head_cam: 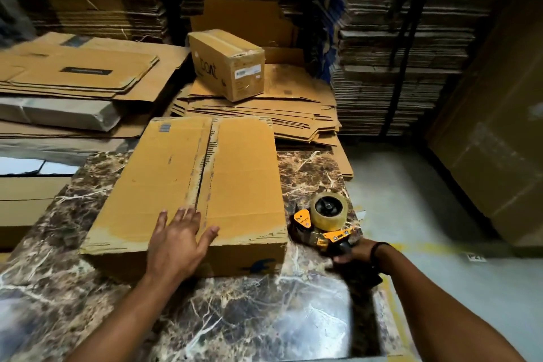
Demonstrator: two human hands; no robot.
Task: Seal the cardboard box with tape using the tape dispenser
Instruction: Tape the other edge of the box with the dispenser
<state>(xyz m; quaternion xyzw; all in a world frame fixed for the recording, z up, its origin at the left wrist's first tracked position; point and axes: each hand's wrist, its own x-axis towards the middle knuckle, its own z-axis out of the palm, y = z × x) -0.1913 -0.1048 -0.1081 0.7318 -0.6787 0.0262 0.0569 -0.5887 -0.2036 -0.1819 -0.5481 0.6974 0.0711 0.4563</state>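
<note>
Hands: left hand (179, 241) flat, fingers spread; right hand (354, 253) gripping | flattened cardboard stacks (293, 114) behind | marble table (264, 317) | cardboard box (235, 179) on table under left hand, seam untaped | smaller box (226, 64) beyond | tape dispenser (323, 222) in right hand, beside box

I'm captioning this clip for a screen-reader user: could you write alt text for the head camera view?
A person's left hand rests flat on the closed flaps of a cardboard box on a marble table, while the right hand grips a tape dispenser beside the box. Flattened cardboard is stacked behind.
</note>
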